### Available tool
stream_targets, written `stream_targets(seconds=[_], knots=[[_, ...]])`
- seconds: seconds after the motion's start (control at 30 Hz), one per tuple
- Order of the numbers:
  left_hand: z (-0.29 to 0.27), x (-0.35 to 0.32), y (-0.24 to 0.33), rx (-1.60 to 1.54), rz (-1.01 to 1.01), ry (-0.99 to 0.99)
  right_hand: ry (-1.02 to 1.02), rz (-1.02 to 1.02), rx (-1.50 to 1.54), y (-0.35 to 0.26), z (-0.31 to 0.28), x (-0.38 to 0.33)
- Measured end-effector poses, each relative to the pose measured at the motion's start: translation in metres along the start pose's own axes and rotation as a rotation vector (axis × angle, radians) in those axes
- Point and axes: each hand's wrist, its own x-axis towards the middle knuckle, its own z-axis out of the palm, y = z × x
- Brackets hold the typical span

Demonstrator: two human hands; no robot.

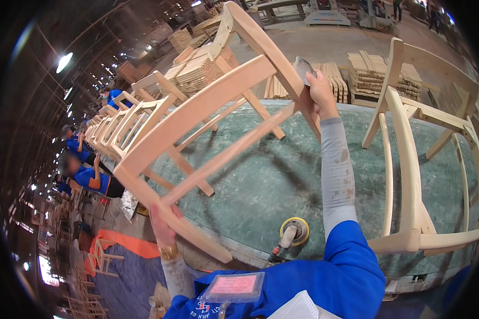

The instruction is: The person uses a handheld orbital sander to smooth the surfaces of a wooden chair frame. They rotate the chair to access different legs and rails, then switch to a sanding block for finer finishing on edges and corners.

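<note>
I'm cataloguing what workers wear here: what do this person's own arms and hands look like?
Both hands are ungloved. The left hand has a gold-coloured band at the wrist, above a stained, pale grey forearm sleeve. The right hand has a matching grey sleeve, blotched brown, running up under a blue shirt sleeve.

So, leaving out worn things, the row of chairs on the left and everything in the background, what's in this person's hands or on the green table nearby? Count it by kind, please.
Chairs: 2 (the held chair and the right-side chair)
Round sander: 1
Greyish sheet: 1, in the right hand
Total: 4
</note>
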Motion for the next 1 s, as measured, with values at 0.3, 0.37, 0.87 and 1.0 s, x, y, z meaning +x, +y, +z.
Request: stream_targets(seconds=[0.3,0.37,0.87,1.0], knots=[[-0.01,0.064,0.029,-0.04,-0.088,-0.057,0.135,-0.121,0.334,-0.031,0.011,-0.078],[-0.014,0.065,0.033,-0.028,-0.078,-0.055,0.104,-0.061,0.277,-0.016,0.01,-0.122],[0.005,0.075,0.047,-0.042,-0.107,-0.005,-0.522,0.213,-0.399,0.173,0.109,-0.32],[0.004,0.079,0.048,-0.076,-0.094,-0.067,-0.539,0.131,-0.48,0.184,0.128,-0.325]])
